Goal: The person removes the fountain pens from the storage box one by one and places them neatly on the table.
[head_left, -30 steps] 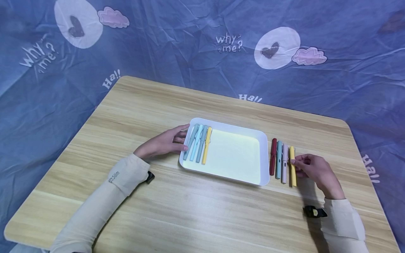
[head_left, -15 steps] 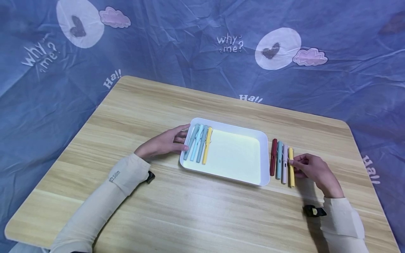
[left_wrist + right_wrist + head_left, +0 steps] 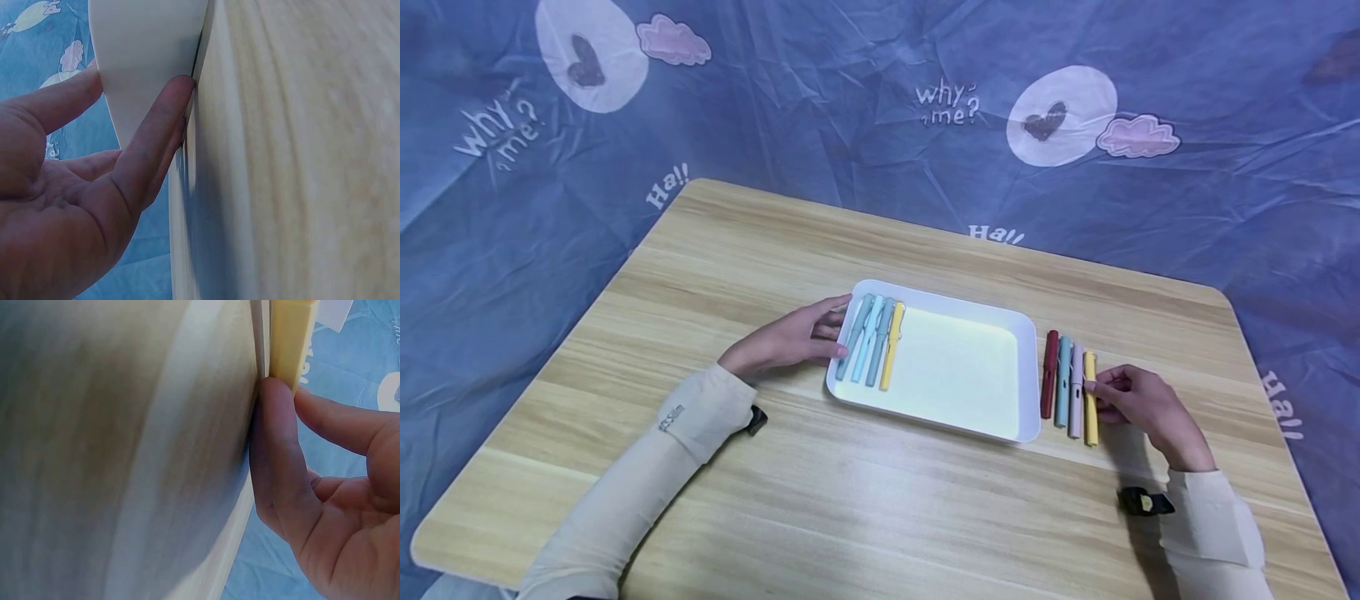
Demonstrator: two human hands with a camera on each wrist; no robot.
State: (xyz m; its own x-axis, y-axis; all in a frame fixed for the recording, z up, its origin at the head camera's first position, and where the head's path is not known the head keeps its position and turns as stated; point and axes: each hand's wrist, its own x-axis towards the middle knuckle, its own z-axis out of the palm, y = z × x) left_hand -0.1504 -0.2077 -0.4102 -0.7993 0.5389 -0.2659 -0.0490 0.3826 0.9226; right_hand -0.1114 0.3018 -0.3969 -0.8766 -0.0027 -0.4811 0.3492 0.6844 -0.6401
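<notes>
My left hand [image 3: 793,333] rests against the left end of a shallow white tray [image 3: 951,427]. In the left wrist view its fairly straight fingers [image 3: 147,137] touch the outer wall low near the tabletop, with the thumb at the rim. Inside the tray, along its left side, lie two grey-blue pens, a light blue pen [image 3: 867,340] and a yellow one. To the right of the tray my right hand [image 3: 1138,404] pinches a yellow pen [image 3: 290,340], thumb over its top edge and forefinger at its side. Left of it lie a lavender pen [image 3: 1076,408], a blue-green pen [image 3: 1063,383] and a dark red pen [image 3: 1049,375].
The wooden table [image 3: 880,517] has rounded corners. Behind it hangs a blue printed cloth [image 3: 842,108]. Dark straps [image 3: 1146,502] show beneath the sleeves.
The yellow pen at my right hand has slid slightly left, closer to the lavender pen. My left hand and the tray stay nearly where they were.
</notes>
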